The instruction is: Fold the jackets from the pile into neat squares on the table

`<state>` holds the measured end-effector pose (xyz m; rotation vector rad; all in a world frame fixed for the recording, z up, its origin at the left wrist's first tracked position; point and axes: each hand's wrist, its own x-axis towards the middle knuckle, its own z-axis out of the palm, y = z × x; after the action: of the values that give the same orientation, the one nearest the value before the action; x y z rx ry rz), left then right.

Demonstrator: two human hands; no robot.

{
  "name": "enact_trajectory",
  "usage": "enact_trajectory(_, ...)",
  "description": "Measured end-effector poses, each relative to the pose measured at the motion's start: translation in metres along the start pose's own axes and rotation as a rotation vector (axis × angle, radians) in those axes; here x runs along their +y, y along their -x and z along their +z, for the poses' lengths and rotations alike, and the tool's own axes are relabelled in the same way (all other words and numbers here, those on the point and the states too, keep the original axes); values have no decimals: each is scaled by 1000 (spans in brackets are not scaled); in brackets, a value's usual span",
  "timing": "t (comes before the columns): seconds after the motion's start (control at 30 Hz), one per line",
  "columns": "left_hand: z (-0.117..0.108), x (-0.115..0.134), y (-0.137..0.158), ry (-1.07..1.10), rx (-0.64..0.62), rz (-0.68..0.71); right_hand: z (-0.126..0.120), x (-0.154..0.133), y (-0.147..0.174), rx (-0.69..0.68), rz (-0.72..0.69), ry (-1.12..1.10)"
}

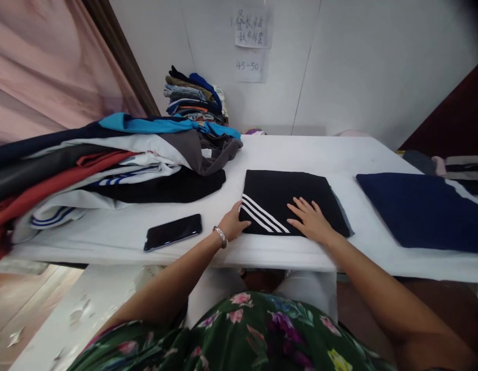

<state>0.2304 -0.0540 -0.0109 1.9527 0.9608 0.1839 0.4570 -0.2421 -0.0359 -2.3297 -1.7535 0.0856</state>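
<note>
A folded black garment (285, 188) with three white diagonal stripes lies flat on the white-covered table in front of me. My left hand (232, 222), with a silver bracelet at the wrist, holds its near left edge: the thumb rests on top and the fingers curl along the side, partly hidden. Flat on the right part of the same garment is my right hand (310, 220), its fingers spread. A strip of dark grey cloth shows along the garment's right edge. To the left of my left hand a black phone (173, 232) lies on the table.
Loose clothes (107, 165) are heaped on the left side. Behind them rises a stack of folded clothes (194, 95). A folded navy garment (424, 211) lies to the right. The table's front edge (277, 260) is near my body. Paper signs (252, 28) hang on the wall.
</note>
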Motion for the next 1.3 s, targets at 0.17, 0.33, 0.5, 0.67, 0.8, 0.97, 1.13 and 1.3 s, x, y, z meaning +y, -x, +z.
enact_trajectory(0.17, -12, -11, 12, 165, -55, 39, -11, 0, 5, 34, 15, -156)
enact_trajectory(0.33, -19, -25, 32, 66, -85, 249, -15, -7, 24, 43, -133, -223)
enact_trajectory(0.5, -10, -23, 34, -217, 56, 333, -10, -12, 29, 50, -189, -127)
enact_trajectory(0.67, -3, -19, 34, -410, 131, 274, -5, -11, 27, 33, -215, -66)
enact_trajectory(0.8, -1, -16, 37, -551, 105, 219, -2, -13, 30, 37, -214, -35)
enact_trajectory(0.97, -7, -12, 36, -572, 52, 229, -5, 5, 52, 68, -100, 31)
enact_trajectory(1.13, -22, -9, 28, -342, -49, 209, -3, 52, 93, 152, 159, 3)
enact_trajectory(1.3, -32, -3, 4, 89, 41, 52, 0, 60, 124, 420, 329, -187)
